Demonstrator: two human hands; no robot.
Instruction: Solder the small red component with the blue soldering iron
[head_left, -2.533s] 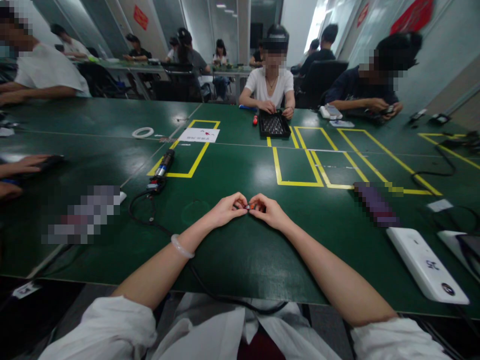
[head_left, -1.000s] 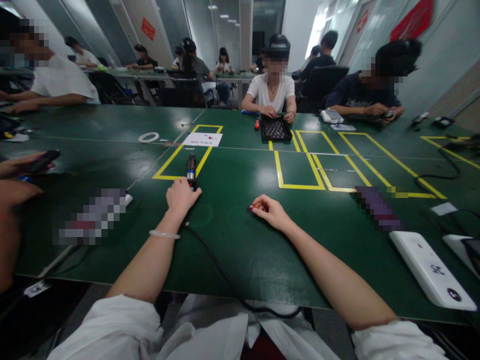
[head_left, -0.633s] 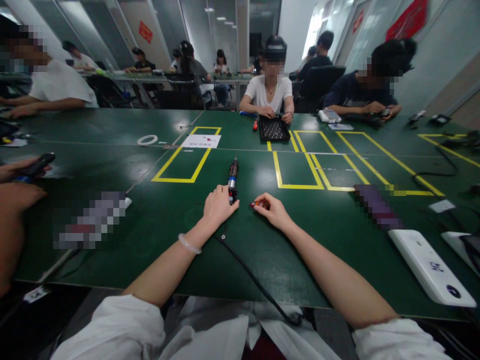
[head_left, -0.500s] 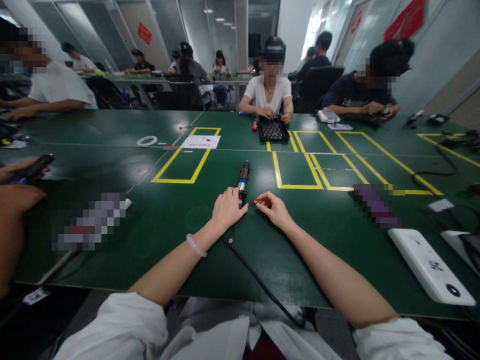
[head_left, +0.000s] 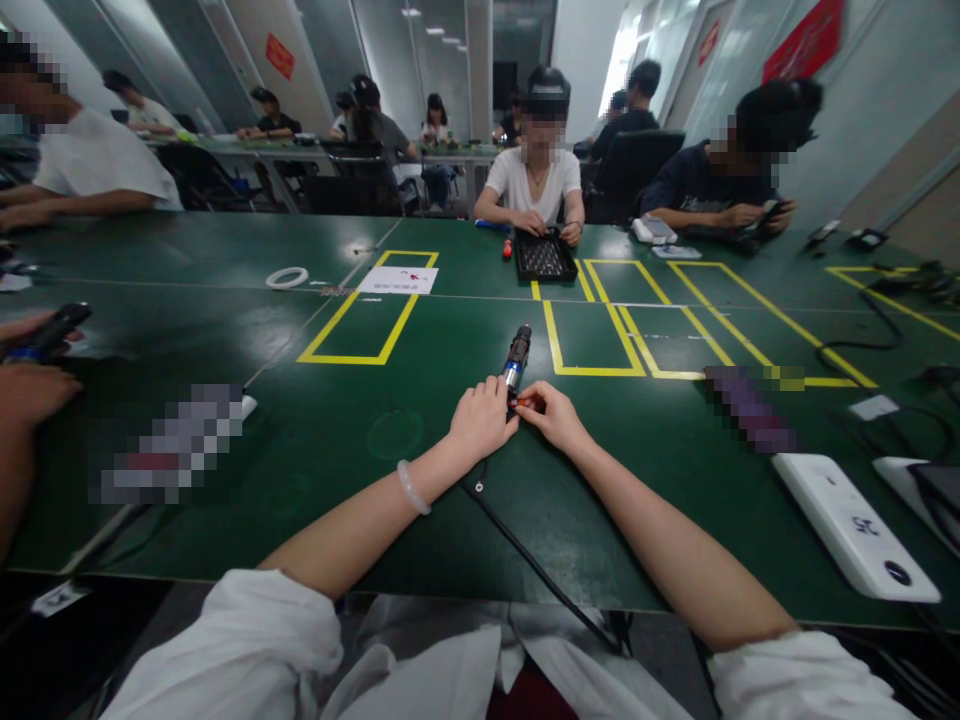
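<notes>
Left hand wraps fingers round blue-banded tool, nose at 1 o'clock, presumably steadying it beside orange piece pinched in fingers of right hand.

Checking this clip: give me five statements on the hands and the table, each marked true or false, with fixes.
1. The left hand covers the near end of the dark cylindrical tool. True.
2. The right hand lies flat, far from the tool. False: the right hand pinches a small orange-red part close beside it.
3. The pale bracelet is on the right arm. False: it is on the left arm.
4. A black tray sits before the person in white opposite. True.
5. The white ring lies inside a yellow outline. False: it lies left of the yellow outline.
</notes>
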